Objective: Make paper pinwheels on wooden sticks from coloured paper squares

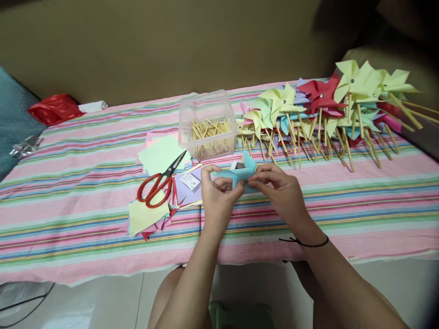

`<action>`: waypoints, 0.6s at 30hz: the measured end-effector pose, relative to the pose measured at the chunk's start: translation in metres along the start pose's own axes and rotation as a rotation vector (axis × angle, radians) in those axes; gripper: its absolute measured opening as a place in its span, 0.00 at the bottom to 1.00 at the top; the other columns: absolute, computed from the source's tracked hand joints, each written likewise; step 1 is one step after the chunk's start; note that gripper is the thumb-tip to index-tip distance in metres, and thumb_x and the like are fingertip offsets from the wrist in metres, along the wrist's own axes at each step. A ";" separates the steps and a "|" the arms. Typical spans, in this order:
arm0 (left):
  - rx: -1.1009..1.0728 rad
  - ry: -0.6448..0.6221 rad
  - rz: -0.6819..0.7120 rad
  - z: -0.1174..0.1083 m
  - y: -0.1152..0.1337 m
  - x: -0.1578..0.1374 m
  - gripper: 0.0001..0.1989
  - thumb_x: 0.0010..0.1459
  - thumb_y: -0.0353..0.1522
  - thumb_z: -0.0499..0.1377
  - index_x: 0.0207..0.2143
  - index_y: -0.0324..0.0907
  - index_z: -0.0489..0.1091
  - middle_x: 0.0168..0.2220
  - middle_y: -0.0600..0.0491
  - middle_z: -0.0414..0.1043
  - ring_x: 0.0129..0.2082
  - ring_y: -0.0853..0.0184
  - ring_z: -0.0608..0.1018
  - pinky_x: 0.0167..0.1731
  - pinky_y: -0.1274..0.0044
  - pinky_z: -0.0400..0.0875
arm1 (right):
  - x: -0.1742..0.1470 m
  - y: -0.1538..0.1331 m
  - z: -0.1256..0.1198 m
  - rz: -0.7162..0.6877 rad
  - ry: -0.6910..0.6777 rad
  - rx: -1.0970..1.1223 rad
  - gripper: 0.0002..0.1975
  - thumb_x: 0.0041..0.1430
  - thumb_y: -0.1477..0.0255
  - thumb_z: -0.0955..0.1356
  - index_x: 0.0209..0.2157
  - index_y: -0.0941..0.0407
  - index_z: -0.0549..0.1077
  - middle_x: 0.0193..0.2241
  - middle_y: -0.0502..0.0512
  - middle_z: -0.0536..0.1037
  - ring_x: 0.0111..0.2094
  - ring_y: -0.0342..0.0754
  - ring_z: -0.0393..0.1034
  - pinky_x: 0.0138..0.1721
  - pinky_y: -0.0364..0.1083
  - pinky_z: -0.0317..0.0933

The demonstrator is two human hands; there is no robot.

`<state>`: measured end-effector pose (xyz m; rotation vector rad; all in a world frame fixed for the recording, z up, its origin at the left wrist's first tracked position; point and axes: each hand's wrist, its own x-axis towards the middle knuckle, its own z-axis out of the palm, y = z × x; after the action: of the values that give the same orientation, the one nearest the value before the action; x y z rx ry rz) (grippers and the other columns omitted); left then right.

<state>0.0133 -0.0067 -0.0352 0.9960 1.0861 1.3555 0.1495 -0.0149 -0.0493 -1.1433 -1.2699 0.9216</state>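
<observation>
A light blue paper pinwheel [247,165] with folded blades is held up over the striped cloth. My left hand [221,192] pinches its left side between thumb and fingers. On the right, my right hand [276,185] has thumb and forefinger closed at the pinwheel's lower edge; whatever tiny piece sits between those fingertips is too small to make out. Behind the blue paper shows part of a small white and dark box [236,165]. Left of my left hand, a small white printed box [190,182] lies on a stack of purple paper squares [180,191].
Red-handled scissors [158,185] rest on cut paper sheets [147,217] at the left. A clear plastic box [185,130] of short wooden sticks [211,135] stands behind my hands. Many finished pinwheels [320,97] lie along the right back. A red plastic bag [55,109] is at the far left.
</observation>
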 end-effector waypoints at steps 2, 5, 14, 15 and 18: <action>0.000 -0.007 -0.008 0.000 0.001 0.000 0.26 0.43 0.25 0.65 0.36 0.47 0.51 0.17 0.65 0.70 0.15 0.76 0.69 0.19 0.85 0.61 | -0.001 0.001 -0.001 0.018 -0.003 0.007 0.04 0.50 0.74 0.73 0.28 0.50 0.79 0.33 0.51 0.70 0.38 0.48 0.67 0.33 0.47 0.60; 0.006 -0.023 -0.014 0.000 0.001 0.000 0.25 0.43 0.26 0.65 0.37 0.47 0.51 0.17 0.65 0.70 0.14 0.77 0.68 0.18 0.85 0.60 | -0.001 0.004 -0.002 0.021 -0.005 0.039 0.03 0.50 0.74 0.73 0.28 0.50 0.79 0.34 0.52 0.71 0.40 0.48 0.67 0.38 0.48 0.61; 0.036 -0.050 -0.016 -0.002 -0.001 0.000 0.26 0.43 0.26 0.64 0.37 0.47 0.50 0.18 0.66 0.70 0.14 0.77 0.67 0.17 0.86 0.59 | 0.001 0.003 -0.003 0.136 0.017 0.189 0.19 0.43 0.70 0.76 0.34 0.50 0.66 0.35 0.49 0.74 0.39 0.49 0.72 0.37 0.48 0.67; 0.041 -0.057 -0.020 -0.002 -0.002 0.000 0.26 0.43 0.26 0.64 0.37 0.47 0.50 0.18 0.66 0.70 0.14 0.77 0.68 0.18 0.86 0.59 | 0.002 0.002 -0.003 0.158 0.005 0.215 0.22 0.42 0.70 0.77 0.36 0.50 0.64 0.35 0.49 0.75 0.37 0.49 0.73 0.36 0.48 0.68; 0.076 -0.069 -0.037 -0.003 -0.003 -0.001 0.26 0.44 0.26 0.64 0.38 0.47 0.50 0.19 0.65 0.71 0.15 0.77 0.68 0.19 0.85 0.60 | 0.002 -0.001 -0.005 0.192 -0.049 0.230 0.27 0.42 0.69 0.77 0.41 0.49 0.61 0.32 0.47 0.78 0.33 0.48 0.74 0.35 0.48 0.69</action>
<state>0.0113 -0.0082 -0.0387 1.0657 1.1052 1.2493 0.1547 -0.0134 -0.0477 -1.0770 -1.0738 1.2123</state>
